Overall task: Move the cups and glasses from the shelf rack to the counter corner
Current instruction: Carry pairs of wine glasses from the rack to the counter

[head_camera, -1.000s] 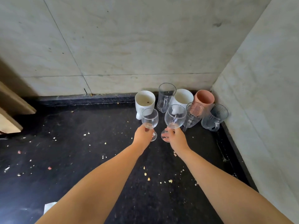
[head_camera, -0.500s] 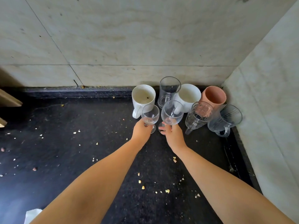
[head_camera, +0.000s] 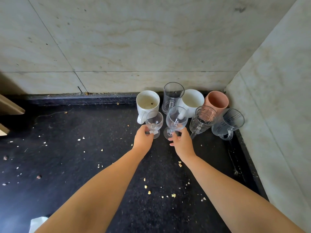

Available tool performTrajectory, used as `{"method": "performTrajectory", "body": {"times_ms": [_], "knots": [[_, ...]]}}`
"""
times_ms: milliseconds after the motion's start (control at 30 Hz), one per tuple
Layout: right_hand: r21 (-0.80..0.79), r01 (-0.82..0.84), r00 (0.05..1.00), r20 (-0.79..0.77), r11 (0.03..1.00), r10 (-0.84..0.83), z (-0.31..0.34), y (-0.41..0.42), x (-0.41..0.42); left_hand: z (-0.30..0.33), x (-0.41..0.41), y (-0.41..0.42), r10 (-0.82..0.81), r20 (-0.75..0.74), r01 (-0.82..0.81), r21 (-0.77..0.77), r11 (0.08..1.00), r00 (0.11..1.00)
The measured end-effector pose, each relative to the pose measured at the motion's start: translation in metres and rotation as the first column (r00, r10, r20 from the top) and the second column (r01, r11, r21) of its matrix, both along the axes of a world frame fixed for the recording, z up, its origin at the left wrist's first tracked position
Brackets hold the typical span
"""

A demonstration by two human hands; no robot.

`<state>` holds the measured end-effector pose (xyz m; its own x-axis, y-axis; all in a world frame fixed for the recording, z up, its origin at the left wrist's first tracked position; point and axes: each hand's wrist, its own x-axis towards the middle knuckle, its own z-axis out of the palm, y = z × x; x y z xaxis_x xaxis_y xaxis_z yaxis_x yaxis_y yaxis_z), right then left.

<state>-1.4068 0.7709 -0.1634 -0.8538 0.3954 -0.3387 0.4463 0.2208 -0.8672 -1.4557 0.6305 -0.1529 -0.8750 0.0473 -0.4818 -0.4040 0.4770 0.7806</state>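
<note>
Holding one wine glass (head_camera: 154, 122) in each grip, both hands (head_camera: 143, 139) should let go only once each foot sits flat on the table (head_camera: 84, 165).

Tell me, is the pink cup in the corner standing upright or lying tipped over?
Upright. The pink cup has its open mouth facing up, standing on the counter against the corner walls.
</note>
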Motion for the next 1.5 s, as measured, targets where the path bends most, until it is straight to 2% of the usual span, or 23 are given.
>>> {"method": "performTrajectory", "body": {"times_ms": [100, 167, 233, 300, 367, 467, 567, 700, 767, 833, 933, 1067, 1133, 1333, 1500], "knots": [[0.021, 0.07, 0.995, 0.075, 0.997, -0.071, 0.012, -0.005, 0.011, 0.011, 0.01, -0.013, 0.005, 0.004, -0.005, -0.022, 1.0, 1.0], [0.026, 0.076, 0.979, 0.188, 0.997, -0.079, 0.024, -0.009, 0.017, 0.02, 0.015, -0.022, -0.039, 0.002, 0.039, -0.057, 0.998, 0.999], [0.043, 0.015, 0.949, 0.313, 0.999, -0.028, 0.041, -0.016, 0.023, 0.033, 0.021, -0.033, -0.124, -0.008, 0.122, -0.122, 0.985, 0.992], [0.11, -0.074, 0.933, 0.358, 0.991, 0.03, 0.056, -0.024, 0.027, 0.046, 0.024, -0.044, -0.218, -0.032, 0.207, -0.21, 0.956, 0.975], [0.216, -0.259, 0.905, 0.395, 0.941, 0.158, 0.076, -0.034, 0.031, 0.063, 0.031, -0.059, -0.321, -0.072, 0.282, -0.324, 0.903, 0.944], [0.429, -0.494, 0.847, 0.432, 0.756, 0.308, 0.095, -0.054, 0.034, 0.083, 0.042, -0.08, -0.455, -0.103, 0.35, -0.499, 0.793, 0.884], [0.601, -0.573, 0.82, 0.414, 0.558, 0.396, 0.108, -0.076, 0.037, 0.097, 0.054, -0.102, -0.54, -0.136, 0.342, -0.64, 0.688, 0.831], [0.771, -0.609, 0.711, 0.426, 0.185, 0.56, 0.118, -0.111, 0.039, 0.111, 0.075, -0.132, -0.562, -0.167, 0.237, -0.783, 0.575, 0.81], [0.793, -0.607, 0.636, 0.443, 0.054, 0.631, 0.122, -0.13, 0.039, 0.117, 0.087, -0.15, -0.537, -0.153, 0.196, -0.821, 0.536, 0.83], [0.792, -0.61, 0.571, 0.451, -0.013, 0.686, 0.125, -0.149, 0.041, 0.12, 0.101, -0.169, -0.493, -0.147, 0.152, -0.843, 0.515, 0.858], [0.792, -0.596, 0.434, 0.458, -0.135, 0.776, 0.127, -0.184, 0.05, 0.123, 0.142, -0.202, -0.325, -0.16, 0.04, -0.846, 0.531, 0.932], [0.809, -0.537, 0.261, 0.428, -0.238, 0.866, 0.128, -0.227, 0.076, 0.117, 0.21, -0.232, -0.095, -0.21, -0.13, -0.841, 0.526, 0.973], [0.809, -0.524, 0.186, 0.412, -0.265, 0.892, 0.127, -0.245, 0.091, 0.113, 0.241, -0.241, -0.018, -0.231, -0.189, -0.839, 0.51, 0.973], [0.819, -0.406, -0.152, 0.378, -0.406, 0.913, 0.128, -0.316, 0.177, 0.115, 0.357, -0.271, 0.315, -0.284, -0.401, -0.814, 0.42, 0.906], [0.815, -0.326, -0.348, 0.369, -0.48, 0.862, 0.135, -0.359, 0.258, 0.119, 0.448, -0.281, 0.496, -0.239, -0.441, -0.829, 0.343, 0.835]]}}
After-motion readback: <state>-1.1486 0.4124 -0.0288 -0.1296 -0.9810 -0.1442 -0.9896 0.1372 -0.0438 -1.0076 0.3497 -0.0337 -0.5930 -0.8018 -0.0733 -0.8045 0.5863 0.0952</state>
